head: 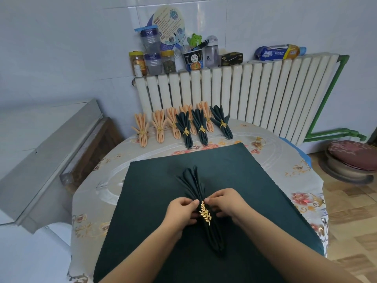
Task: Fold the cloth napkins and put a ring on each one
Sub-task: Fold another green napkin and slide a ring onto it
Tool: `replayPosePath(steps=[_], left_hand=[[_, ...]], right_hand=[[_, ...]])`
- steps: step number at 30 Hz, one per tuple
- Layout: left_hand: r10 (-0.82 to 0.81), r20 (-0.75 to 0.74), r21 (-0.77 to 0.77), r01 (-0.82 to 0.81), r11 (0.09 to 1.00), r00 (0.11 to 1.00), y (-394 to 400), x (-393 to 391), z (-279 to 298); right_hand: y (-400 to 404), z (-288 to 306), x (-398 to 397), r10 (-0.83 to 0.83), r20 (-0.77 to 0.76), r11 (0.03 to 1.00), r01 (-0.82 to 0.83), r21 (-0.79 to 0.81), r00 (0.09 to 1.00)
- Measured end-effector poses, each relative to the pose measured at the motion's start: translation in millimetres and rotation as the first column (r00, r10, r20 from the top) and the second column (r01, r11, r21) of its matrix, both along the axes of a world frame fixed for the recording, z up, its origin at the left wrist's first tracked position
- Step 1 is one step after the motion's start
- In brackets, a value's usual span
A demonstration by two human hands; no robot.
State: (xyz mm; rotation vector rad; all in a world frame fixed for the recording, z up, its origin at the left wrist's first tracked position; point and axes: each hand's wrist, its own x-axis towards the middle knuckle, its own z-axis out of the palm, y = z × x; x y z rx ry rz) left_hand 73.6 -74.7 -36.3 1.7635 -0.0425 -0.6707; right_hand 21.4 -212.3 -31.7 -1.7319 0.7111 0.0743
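Dark green pleated napkin (pixel 201 203) lies lengthwise away from the person on a flat green napkin (pixel 255 180), left hand (pixel 181 211) and right hand (pixel 225 203) pinching it either side of the gold leaf ring (pixel 205 213).

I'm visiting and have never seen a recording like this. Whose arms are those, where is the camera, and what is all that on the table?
There is no machine here: a person wears a camera on the head, so this single picture looks forward and down at their own two bare hands. The left hand and right hand pinch a pleated dark green napkin on either side of a gold leaf-shaped ring already round its middle. It lies on a flat dark green cloth spread over the round table. At the far edge stand finished napkins with rings, peach ones and dark green ones. One spare gold ring waits to the right.
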Motion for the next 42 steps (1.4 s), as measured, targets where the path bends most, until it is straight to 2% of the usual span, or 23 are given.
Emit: replayPosePath(steps=[3, 9, 14, 20, 27, 32, 37, 42], left_hand=[[0.076, -0.018, -0.058, -0.077, 0.995, 0.997, -2, 9, 2], [0.235, -0.065, -0.183, -0.243, 0.953, 0.97, -13, 52, 13], [0.354, -0.11, -0.279, -0.37, 0.886, 0.929, -34, 117, 21], [0.427, -0.115, -0.263, -0.442, 0.858, 0.897, -62, 201, 19], [0.494, 0.062, -0.106, -0.487, 0.867, 0.867, -81, 294, -8], [0.483, 0.146, -0.042, -0.483, 0.875, 0.863, -86, 333, -19], [0.506, 0.176, 0.015, -0.517, 0.856, 0.844, -95, 358, -22], [0.483, 0.213, 0.054, -0.504, 0.862, 0.849, -100, 370, -25]], right_hand=[[0, -2, 9, -0.085, 0.039, 0.979, 0.076, 0.187, 0.996], [-7, -1, 54, -0.255, 0.09, 0.881, 0.193, 0.431, 0.963], [-18, 0, 130, -0.336, 0.129, 0.834, 0.231, 0.501, 0.933], [-38, 1, 218, -0.359, 0.166, 0.84, 0.24, 0.488, 0.919], [-51, -14, 312, -0.321, 0.098, 0.851, 0.242, 0.466, 0.942], [-54, -20, 352, -0.34, 0.041, 0.875, 0.3, 0.379, 0.94], [-54, -16, 384, -0.343, 0.03, 0.921, 0.329, 0.21, 0.939], [-57, -20, 394, -0.366, 0.041, 0.92, 0.355, 0.167, 0.93]])
